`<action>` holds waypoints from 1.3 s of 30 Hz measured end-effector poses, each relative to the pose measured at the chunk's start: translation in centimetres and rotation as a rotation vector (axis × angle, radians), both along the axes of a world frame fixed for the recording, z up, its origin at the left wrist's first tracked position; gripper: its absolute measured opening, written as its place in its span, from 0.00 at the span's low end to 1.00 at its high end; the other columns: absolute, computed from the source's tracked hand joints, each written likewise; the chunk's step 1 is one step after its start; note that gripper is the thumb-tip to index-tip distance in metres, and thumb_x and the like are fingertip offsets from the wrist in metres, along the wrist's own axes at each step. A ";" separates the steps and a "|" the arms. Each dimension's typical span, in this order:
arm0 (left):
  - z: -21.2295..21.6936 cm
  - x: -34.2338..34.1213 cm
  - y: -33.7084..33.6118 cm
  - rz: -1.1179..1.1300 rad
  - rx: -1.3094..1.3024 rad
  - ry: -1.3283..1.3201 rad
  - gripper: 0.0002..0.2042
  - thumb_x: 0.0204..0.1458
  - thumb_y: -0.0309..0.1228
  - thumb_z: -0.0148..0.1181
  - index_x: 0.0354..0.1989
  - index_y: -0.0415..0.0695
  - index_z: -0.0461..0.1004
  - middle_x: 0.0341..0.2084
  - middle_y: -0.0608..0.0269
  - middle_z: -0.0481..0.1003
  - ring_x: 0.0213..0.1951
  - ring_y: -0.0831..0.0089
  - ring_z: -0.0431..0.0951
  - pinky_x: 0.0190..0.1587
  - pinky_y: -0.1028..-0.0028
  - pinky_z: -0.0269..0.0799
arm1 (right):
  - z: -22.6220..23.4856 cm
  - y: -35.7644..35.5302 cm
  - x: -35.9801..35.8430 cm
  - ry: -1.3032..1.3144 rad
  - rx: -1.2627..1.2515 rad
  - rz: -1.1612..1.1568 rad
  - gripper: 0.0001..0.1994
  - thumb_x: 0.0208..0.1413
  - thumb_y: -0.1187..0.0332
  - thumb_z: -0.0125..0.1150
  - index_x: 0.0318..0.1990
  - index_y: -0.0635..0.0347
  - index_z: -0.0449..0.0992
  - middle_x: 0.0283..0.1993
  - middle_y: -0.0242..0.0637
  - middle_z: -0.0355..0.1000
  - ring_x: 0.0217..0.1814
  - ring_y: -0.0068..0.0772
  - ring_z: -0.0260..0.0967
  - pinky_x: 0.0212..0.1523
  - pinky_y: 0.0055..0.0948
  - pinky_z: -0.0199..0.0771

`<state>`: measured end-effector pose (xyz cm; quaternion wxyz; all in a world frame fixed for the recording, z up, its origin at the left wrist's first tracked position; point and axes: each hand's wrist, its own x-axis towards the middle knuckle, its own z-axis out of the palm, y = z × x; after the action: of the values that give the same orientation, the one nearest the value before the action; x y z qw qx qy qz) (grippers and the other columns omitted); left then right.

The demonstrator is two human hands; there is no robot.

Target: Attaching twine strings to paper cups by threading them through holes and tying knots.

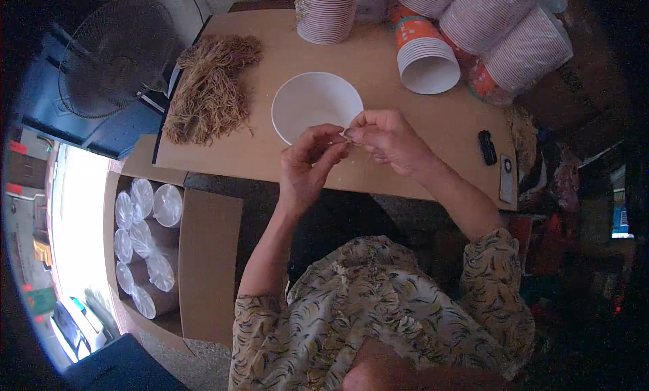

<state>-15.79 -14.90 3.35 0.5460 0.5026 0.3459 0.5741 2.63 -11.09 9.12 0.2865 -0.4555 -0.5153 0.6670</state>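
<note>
Just over the near rim of a white paper bucket (pixel 297 97), my two hands meet at the fingertips. My left hand (pixel 305 166) is closed in a pinch, thumb against fingers. My right hand (pixel 393 144) pinches too, its fingertips touching those of the left. Between them shows a small, thin, pale piece, mostly covered by the fingers; its kind cannot be made out. The bucket stands upright with its open mouth toward me, and its inside looks bare white. To the left lies a heap of tan twine strands (pixel 213 86).
Nested white buckets (pixel 327 15) stand at the table's back. More stacks (pixel 490 15), some with orange printing, lie on the right, beside a black tool-like object (pixel 487 147). Left of the table, a cardboard box (pixel 211 266) holds bagged bucket stacks; a fan (pixel 115 56) stands behind.
</note>
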 end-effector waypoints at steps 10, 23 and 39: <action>-0.3 -0.2 -0.1 0.137 0.184 0.290 0.07 0.55 0.21 0.62 0.42 0.37 0.77 0.32 0.64 0.79 0.34 0.79 0.79 0.39 0.78 0.75 | 0.0 0.6 -0.1 -0.042 -0.088 0.036 0.09 0.59 0.64 0.61 0.36 0.59 0.72 0.20 0.18 0.57 0.16 0.09 0.48 0.16 0.15 0.45; 2.1 -2.0 1.0 -0.131 -0.303 0.120 0.11 0.61 0.35 0.58 0.42 0.40 0.76 0.36 0.65 0.80 0.37 0.81 0.79 0.32 0.82 0.69 | 0.2 1.0 0.6 -0.067 0.406 0.065 0.06 0.59 0.72 0.58 0.41 0.62 0.74 0.31 0.23 0.64 0.30 0.13 0.59 0.30 0.15 0.61; 1.8 -0.6 0.7 -0.061 -0.402 0.130 0.09 0.61 0.35 0.58 0.41 0.42 0.76 0.31 0.67 0.82 0.32 0.82 0.82 0.21 0.86 0.62 | -2.9 -1.8 -0.5 -0.323 0.951 -0.130 0.09 0.47 0.77 0.70 0.36 0.65 0.78 0.33 0.34 0.72 0.33 0.26 0.71 0.34 0.23 0.72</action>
<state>-16.42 -14.24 5.13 0.6290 0.4299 0.4723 0.4432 2.17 -12.85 6.20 0.4197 -0.4031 -0.7705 0.2603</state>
